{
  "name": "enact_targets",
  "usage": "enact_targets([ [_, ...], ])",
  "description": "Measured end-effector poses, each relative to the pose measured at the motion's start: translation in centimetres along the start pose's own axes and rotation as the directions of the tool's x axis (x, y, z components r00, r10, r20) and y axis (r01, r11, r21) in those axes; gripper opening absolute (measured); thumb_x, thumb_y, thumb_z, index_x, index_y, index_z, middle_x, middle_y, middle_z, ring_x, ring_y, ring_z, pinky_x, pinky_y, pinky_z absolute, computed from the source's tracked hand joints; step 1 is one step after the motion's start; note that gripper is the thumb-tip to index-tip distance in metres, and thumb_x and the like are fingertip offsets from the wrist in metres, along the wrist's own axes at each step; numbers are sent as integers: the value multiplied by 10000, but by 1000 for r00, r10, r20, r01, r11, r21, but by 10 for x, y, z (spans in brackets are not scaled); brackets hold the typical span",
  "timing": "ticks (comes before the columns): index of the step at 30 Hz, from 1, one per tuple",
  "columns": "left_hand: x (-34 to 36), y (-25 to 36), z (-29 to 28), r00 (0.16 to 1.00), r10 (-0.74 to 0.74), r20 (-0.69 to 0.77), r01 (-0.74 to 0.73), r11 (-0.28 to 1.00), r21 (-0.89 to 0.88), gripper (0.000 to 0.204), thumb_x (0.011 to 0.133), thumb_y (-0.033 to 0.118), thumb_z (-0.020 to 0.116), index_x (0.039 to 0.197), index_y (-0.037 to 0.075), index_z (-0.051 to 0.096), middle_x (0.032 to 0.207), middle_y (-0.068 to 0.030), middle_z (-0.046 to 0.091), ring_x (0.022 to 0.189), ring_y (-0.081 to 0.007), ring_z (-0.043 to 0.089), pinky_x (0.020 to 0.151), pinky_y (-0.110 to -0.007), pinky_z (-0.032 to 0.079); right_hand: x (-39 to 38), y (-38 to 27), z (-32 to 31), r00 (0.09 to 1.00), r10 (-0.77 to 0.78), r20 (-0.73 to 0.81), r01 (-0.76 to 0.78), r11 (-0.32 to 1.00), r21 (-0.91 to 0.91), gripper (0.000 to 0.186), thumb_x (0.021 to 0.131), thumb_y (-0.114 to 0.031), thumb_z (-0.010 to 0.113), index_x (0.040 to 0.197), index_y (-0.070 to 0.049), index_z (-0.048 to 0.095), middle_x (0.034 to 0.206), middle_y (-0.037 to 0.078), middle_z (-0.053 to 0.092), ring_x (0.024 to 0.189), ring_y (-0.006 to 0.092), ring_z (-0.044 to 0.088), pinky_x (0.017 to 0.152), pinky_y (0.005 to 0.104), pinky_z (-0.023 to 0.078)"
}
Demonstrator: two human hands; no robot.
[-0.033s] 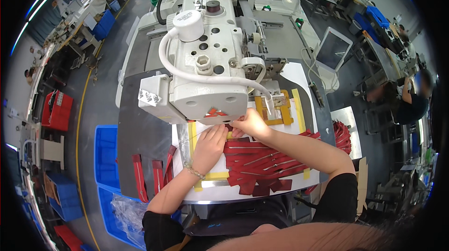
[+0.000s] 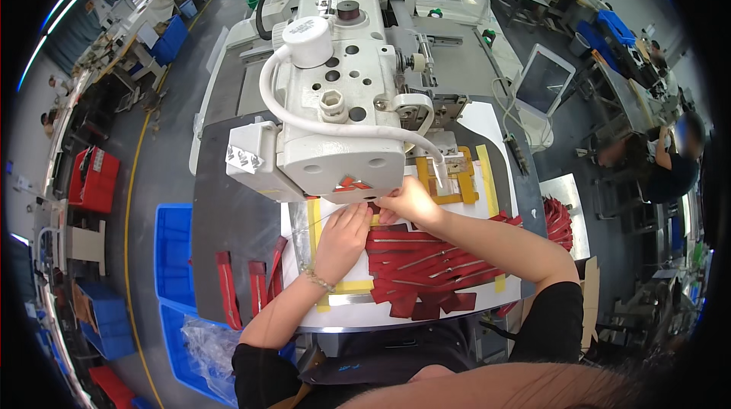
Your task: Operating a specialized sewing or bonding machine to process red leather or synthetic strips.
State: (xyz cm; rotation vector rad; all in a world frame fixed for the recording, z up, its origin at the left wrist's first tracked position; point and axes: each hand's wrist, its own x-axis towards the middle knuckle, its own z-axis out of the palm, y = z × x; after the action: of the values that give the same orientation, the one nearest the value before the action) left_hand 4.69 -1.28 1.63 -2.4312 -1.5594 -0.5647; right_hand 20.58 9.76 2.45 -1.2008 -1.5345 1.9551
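Observation:
My left hand point(image 2: 343, 238) lies in front of the sewing machine head point(image 2: 340, 154), fingers stretched out and close together over the white sheet. Its fingertips touch the near side of a small dark red zipper end point(image 2: 374, 209), which shows between my two hands. My right hand point(image 2: 409, 202) has thumb and fingers pinched on that piece, just under the machine head's front edge. Most of it is hidden by my fingers and the machine. Below my right forearm, a spread pile of red zippers point(image 2: 426, 260) lies on the white sheet point(image 2: 358, 313).
Several red zippers point(image 2: 226, 287) lie at the table's left. A yellow clamp frame point(image 2: 459, 180) sits right of the machine head. Blue bins point(image 2: 173, 257) stand left of the table, and more red zippers point(image 2: 557, 222) lie on a board at right. A screen point(image 2: 543, 80) stands far right.

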Motion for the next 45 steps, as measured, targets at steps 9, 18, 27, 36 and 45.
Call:
enact_targets([
  [9, 4, -1, -3, 999, 34, 31, -34, 999, 10, 345, 776, 83, 559, 1097, -23, 622, 1162, -125, 621, 1100, -234, 568, 961, -364, 426, -2, -12, -15, 992, 47, 113, -28, 986, -164, 201, 864, -134, 637, 803, 51, 590, 643, 105, 636, 549, 159, 656, 482, 254, 531],
  [18, 5, -12, -1, 999, 18, -27, -22, 990, -142, 282, 791, 104, 593, 1052, 8, 640, 1081, -92, 650, 1032, -207, 600, 887, -339, 445, -16, 9, -39, 922, -314, 225, 386, 730, -564, 121, 860, -141, 629, 800, -41, 596, 731, 43, 583, 616, 147, 586, 567, 315, 472],
  [27, 3, -12, -3, 995, -86, -53, 62, 934, -353, 410, 770, 106, 666, 1163, 20, 586, 1078, -98, 649, 1003, -237, 613, 875, -365, 462, -18, 17, -49, 449, -645, 618, 805, -8, -594, 341, 756, -109, 664, 1097, -129, 654, 1121, 7, 624, 948, 167, 575, 809, 331, 422],
  [36, 8, -17, -11, 987, -151, -59, 107, 882, -459, 354, 739, 58, 704, 1083, 50, 624, 1032, -96, 674, 904, -259, 645, 785, -372, 492, -8, 8, -50, 493, -557, 668, 792, -31, -610, 444, 729, -148, 683, 1167, -204, 636, 1160, -22, 596, 969, 153, 538, 801, 353, 343],
  [45, 11, -1, -17, 1000, -10, -25, -4, 861, -509, 193, 748, 56, 692, 936, 69, 652, 878, -45, 637, 802, -229, 610, 710, -337, 479, -9, 19, -50, 527, -549, 648, 761, -34, -648, 484, 728, -176, 708, 1199, -257, 627, 1123, 30, 554, 975, 202, 517, 797, 360, 328],
])
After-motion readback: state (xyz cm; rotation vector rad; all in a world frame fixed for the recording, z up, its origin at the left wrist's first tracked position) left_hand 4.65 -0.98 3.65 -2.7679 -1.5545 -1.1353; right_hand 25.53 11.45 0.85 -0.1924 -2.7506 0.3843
